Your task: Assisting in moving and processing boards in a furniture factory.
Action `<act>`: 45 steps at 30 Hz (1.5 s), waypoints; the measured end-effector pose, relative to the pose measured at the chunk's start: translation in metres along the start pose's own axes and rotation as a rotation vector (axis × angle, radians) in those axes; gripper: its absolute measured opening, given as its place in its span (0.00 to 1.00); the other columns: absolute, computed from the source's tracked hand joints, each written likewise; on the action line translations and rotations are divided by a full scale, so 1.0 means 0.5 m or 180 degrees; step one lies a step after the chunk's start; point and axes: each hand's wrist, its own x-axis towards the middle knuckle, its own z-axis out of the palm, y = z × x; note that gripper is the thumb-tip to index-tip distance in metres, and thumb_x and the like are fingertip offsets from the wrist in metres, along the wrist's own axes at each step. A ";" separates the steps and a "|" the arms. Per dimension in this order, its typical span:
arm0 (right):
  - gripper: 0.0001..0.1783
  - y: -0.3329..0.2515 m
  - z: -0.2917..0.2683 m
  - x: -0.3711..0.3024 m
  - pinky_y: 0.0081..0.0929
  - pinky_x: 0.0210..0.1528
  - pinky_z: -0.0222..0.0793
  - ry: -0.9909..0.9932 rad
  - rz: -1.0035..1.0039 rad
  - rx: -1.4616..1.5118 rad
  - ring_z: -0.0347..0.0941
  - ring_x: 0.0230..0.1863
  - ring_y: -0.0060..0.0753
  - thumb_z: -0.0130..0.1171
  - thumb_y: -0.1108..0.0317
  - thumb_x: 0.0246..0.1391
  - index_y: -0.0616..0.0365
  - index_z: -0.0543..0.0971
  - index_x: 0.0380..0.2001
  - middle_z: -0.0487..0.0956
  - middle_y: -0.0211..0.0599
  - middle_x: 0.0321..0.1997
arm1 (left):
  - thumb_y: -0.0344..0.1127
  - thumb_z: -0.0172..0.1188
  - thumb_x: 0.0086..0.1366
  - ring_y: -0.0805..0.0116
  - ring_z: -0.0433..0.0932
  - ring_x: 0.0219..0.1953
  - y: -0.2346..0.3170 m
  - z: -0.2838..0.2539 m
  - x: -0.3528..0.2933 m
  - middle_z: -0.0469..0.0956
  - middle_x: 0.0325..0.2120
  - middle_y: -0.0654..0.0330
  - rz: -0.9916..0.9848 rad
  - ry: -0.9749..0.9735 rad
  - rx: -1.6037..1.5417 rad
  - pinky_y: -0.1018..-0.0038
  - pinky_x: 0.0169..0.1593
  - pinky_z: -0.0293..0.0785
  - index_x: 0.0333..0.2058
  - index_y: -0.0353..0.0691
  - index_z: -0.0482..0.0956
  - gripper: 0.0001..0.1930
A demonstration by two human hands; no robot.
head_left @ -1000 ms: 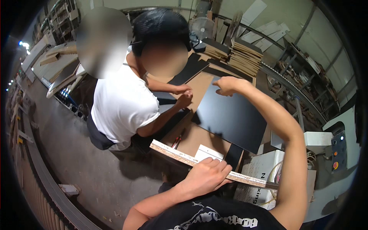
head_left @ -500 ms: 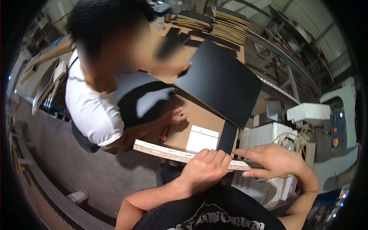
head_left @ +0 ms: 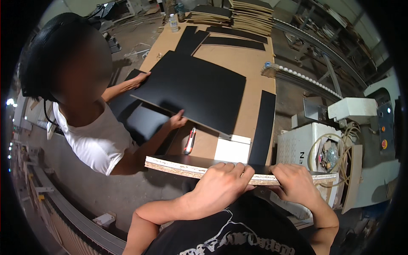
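Note:
Just in front of my body, level with my waist, is a pair of stacked particle boards with rough chip edges facing me. My left hand is closed over that edge near its middle, fingers on top. A little to the right, my right hand also wraps the edge, its fingers over the upper face and its thumb below. Beyond the boards, a co-worker in a white shirt holds a large black panel by its left and near sides, tilted over the table.
The brown worktable carries a red-and-grey utility knife, a white sheet, narrow black strips and a plastic bottle. Panel stacks stand at the far end. A machine with control buttons is on the right.
My right hand has gone from outstretched fingers to gripping the board edge, whose right end now shows farther right. The co-worker has moved left, and the black panel has shifted left with both hands on it.

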 end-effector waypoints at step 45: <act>0.26 -0.001 0.014 -0.013 0.34 0.41 0.72 0.0087 0.0003 0.0129 0.78 0.39 0.40 0.71 0.71 0.32 0.62 0.76 0.41 0.79 0.37 0.38 | 0.48 0.65 0.58 0.65 0.77 0.31 -0.008 -0.021 -0.023 0.74 0.30 0.64 -0.0398 -0.0438 0.0100 0.69 0.36 0.72 0.42 0.43 0.75 0.19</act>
